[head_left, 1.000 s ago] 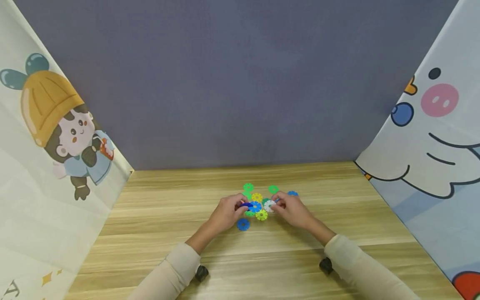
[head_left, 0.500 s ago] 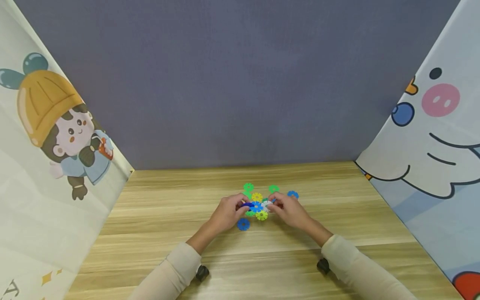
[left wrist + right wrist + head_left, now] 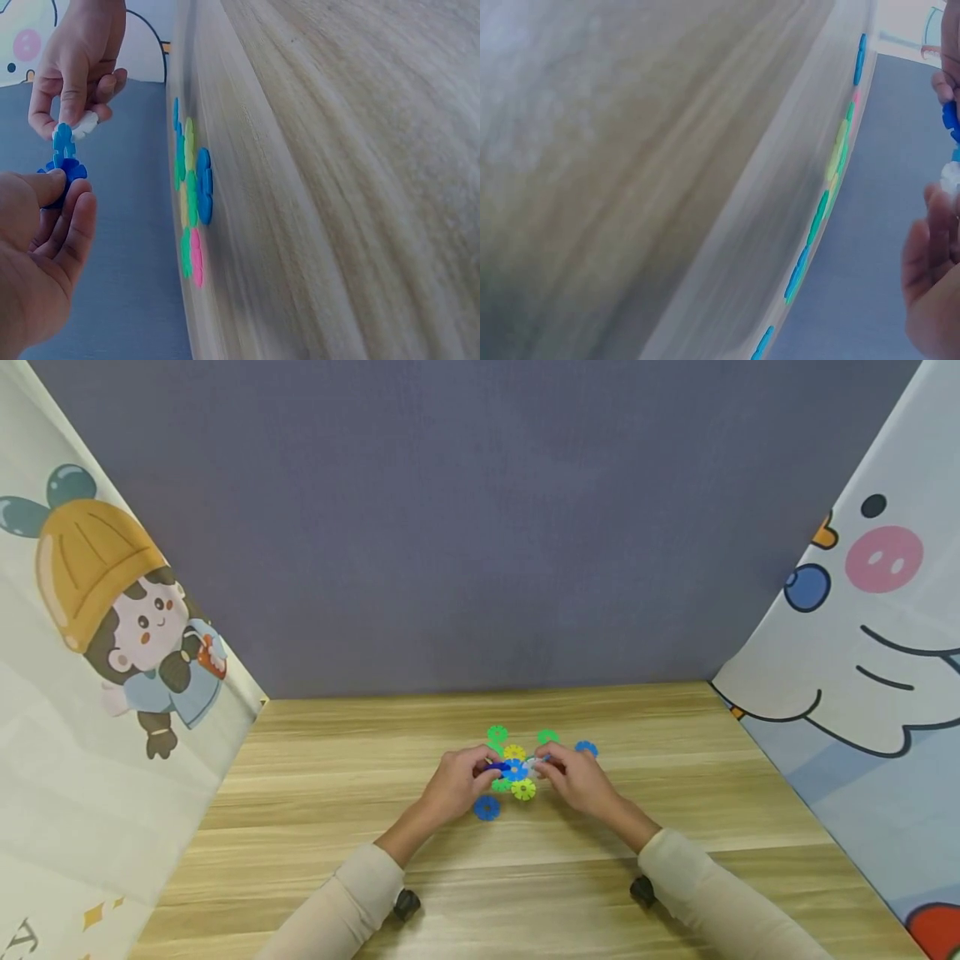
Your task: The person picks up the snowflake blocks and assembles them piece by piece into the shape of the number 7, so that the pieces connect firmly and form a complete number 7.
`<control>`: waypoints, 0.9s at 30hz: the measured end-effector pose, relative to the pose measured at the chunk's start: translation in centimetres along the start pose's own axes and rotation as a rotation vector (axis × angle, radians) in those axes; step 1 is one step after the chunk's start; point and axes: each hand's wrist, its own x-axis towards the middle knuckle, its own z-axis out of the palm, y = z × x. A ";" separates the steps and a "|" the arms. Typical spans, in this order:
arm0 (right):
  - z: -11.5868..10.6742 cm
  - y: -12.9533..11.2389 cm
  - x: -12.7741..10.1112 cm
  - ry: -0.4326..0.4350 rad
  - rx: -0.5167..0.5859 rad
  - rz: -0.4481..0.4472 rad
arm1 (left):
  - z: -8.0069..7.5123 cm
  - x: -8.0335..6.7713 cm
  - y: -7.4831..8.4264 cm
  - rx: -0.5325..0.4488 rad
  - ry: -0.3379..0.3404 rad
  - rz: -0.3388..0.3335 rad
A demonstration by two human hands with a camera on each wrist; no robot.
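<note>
My left hand (image 3: 456,783) pinches a dark blue notched disc (image 3: 73,169) between thumb and fingers. Slotted crosswise onto it is a lighter blue notched disc (image 3: 515,770), held above the table. From the other side, my right hand (image 3: 583,781) pinches a white notched disc (image 3: 88,123), whose edge meets the lighter blue one. Whether those two are interlocked I cannot tell. In the right wrist view the white disc (image 3: 951,175) sits at the fingertips, partly cut off by the frame.
Several loose discs lie flat on the wooden table (image 3: 337,827) under and around the hands: a blue disc (image 3: 487,808) in front, a yellow-green disc (image 3: 523,789), a green disc (image 3: 497,733) behind, another blue disc (image 3: 587,749) to the right. A grey panel (image 3: 480,527) stands behind.
My right hand has moved slightly left, bringing the white disc up to the lighter blue disc. The white disc has turned from face-on to more edge-on. The left hand has barely shifted.
</note>
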 end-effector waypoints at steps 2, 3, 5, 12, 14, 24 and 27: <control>0.1 -0.1 0.0 0.022 -0.011 -0.017 | 0.1 0.0 0.1 0.008 0.010 0.005; 0.2 -0.1 0.0 0.035 -0.019 -0.025 | 0.1 0.0 0.1 0.012 0.013 0.007; 0.3 -0.1 -0.1 0.063 -0.029 -0.037 | 0.1 0.0 0.2 0.015 0.024 0.012; 0.5 0.2 0.0 0.139 -0.066 -0.046 | 0.0 0.2 0.8 0.010 0.043 0.015; 0.5 0.2 0.0 0.142 -0.087 -0.065 | -0.1 0.2 0.9 0.019 0.037 0.021; 0.8 0.1 -0.2 0.180 -0.053 -0.087 | -0.3 0.1 1.1 -0.034 0.043 0.020; 0.6 0.0 -0.2 0.180 -0.022 -0.049 | -0.2 0.2 1.3 -0.071 0.062 -0.008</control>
